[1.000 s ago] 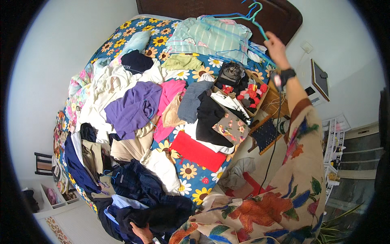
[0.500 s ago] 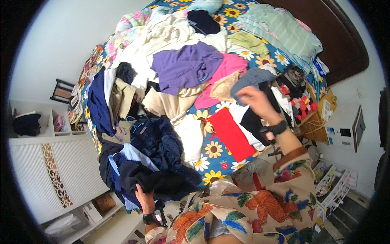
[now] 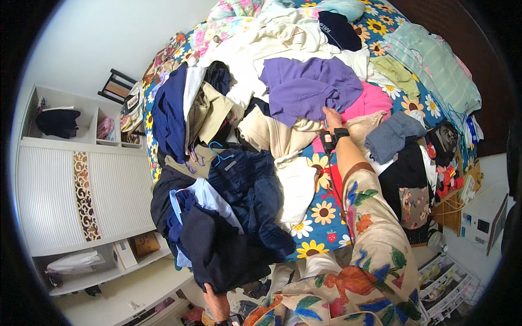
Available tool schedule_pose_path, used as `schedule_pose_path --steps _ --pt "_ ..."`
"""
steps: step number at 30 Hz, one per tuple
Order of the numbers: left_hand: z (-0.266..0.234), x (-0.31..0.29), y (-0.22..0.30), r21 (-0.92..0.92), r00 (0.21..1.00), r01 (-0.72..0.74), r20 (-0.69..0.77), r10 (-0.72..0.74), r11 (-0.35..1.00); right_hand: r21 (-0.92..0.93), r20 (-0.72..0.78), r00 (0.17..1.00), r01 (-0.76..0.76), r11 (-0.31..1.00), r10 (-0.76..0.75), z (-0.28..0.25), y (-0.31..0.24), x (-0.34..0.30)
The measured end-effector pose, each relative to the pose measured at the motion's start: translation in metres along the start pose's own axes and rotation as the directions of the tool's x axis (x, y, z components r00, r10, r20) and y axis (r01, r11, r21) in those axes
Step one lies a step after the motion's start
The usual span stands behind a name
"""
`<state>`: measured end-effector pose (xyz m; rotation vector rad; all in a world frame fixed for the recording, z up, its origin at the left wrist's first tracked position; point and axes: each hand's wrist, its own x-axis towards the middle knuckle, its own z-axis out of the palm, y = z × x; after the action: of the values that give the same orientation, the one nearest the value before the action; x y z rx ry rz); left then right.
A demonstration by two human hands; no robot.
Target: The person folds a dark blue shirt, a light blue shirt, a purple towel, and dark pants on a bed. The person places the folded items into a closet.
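Observation:
At the lower left, my left hand (image 3: 216,302) grips the bottom edge of a black garment (image 3: 212,252), which drapes over the pile at the bed's near edge. My right hand (image 3: 331,118) reaches up to the lower edge of a purple sweatshirt (image 3: 304,84), fingers closed on its fabric and partly hidden in it. A bit of blue hanger shows beside those fingers. Next to the black garment lie a light blue shirt (image 3: 209,198) and a dark navy garment (image 3: 247,187) with a blue hanger (image 3: 220,155). My right forearm partly covers a red cloth (image 3: 333,179).
Clothes cover the flower-print bedspread (image 3: 323,212): beige trousers (image 3: 277,136), white trousers (image 3: 295,187), a pink garment (image 3: 370,100), a grey folded garment (image 3: 394,136). A white cabinet (image 3: 49,190) stands left; a drawer rack (image 3: 443,282) is at lower right.
My right hand has moved from above the grey garment, leftward to the purple sweatshirt. My left hand has drawn the black garment toward me. The view has shifted left.

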<state>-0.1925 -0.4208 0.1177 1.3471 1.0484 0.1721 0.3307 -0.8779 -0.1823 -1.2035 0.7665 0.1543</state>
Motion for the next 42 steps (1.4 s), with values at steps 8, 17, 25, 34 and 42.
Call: schedule_pose_path --steps 8,17,25,34,42 --pt "-0.018 0.010 -0.011 0.709 0.912 -0.393 0.219 0.347 0.586 -0.902 0.068 0.714 0.342 0.262 -0.697 -0.028 -0.085 -0.117" --pt "0.013 0.058 0.064 0.171 0.873 -0.487 0.131 0.470 0.856 -0.531 0.800 0.039 0.511 -0.675 -0.599 -0.055 -0.275 -0.375" --pt "0.092 0.049 0.187 -0.243 0.569 -0.598 0.542 0.619 0.763 -0.280 0.957 0.047 0.423 -0.862 -0.287 -0.014 -0.270 -0.598" --pt "0.141 -0.064 0.154 -0.069 -0.149 -0.989 0.507 0.849 -0.132 0.027 0.994 -0.113 0.313 -0.949 -0.010 -0.004 -0.160 -0.692" --pt "0.097 -0.022 0.134 -0.232 0.117 -0.837 0.809 0.576 0.495 -0.080 0.997 0.014 0.223 -0.972 -0.079 -0.038 -0.141 -0.717"
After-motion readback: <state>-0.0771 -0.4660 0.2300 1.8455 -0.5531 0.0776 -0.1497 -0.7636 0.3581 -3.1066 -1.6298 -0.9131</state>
